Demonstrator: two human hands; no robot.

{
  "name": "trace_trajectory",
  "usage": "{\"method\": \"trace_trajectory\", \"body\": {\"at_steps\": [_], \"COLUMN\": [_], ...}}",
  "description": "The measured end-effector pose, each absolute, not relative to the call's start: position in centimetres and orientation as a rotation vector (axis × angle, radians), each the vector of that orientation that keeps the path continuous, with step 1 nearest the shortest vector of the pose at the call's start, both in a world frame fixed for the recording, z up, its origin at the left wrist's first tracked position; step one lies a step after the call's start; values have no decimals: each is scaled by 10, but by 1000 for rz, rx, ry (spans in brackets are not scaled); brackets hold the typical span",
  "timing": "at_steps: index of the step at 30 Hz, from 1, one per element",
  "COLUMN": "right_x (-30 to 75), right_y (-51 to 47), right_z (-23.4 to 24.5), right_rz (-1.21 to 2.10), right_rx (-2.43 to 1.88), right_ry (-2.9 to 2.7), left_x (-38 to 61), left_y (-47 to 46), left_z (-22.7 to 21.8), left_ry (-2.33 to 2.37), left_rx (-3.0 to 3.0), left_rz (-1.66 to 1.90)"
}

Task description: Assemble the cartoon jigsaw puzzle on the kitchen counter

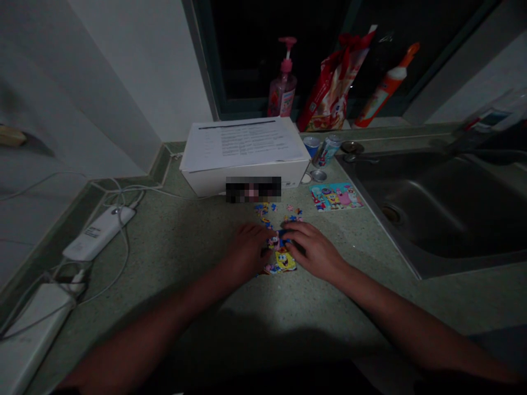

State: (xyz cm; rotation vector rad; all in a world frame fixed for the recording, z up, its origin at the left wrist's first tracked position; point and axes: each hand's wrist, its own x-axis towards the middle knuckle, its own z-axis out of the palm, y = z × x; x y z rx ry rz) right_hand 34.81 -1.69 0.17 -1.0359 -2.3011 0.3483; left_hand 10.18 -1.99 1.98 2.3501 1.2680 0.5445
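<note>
Pressing down on the green speckled countertop (185, 274), the left hand (246, 253) and right hand (313, 250) lie palm-down just apart, one on each side of a small cluster of jigsaw puzzle pieces (280, 259), with their fingertips on its edges; whether either hand pinches a piece cannot be told from this view, since the fingers cover much of the cluster. More loose pieces (276, 213) lie scattered just beyond the hands, in front of a white cardboard box (247, 184) topped by printed papers (242, 144), and a blurred patch hides part of the box front. A printed cartoon card (336, 196) lies to the right, near the steel sink (436, 211). A sideways push from either hand could break joined pieces apart, and a sleeveless sweep of the wrist could knock the loose ones out of place. A piece flicked right could skid toward the sink and drop in. Dim light and the many similar blue and yellow bits could make a wrong match easy, and the hands' own shadow darkens the work further, while the white power bank (99, 233) and its cables stay well off to the left
</note>
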Motion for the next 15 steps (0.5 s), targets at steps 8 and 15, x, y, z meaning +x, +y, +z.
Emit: {"method": "trace_trajectory", "body": {"at_steps": [8,15], "right_x": [347,349], "right_y": [-17,-17], "right_z": [4,3], "right_rz": [364,363], "right_rx": [-1049,-1052], "right_ry": [-2295,-2291], "left_x": [102,101], "left_y": [-32,-38], "left_z": [26,28], "left_ry": [1244,1217], "left_rx": [2317,2295], "left_rz": [487,488]}}
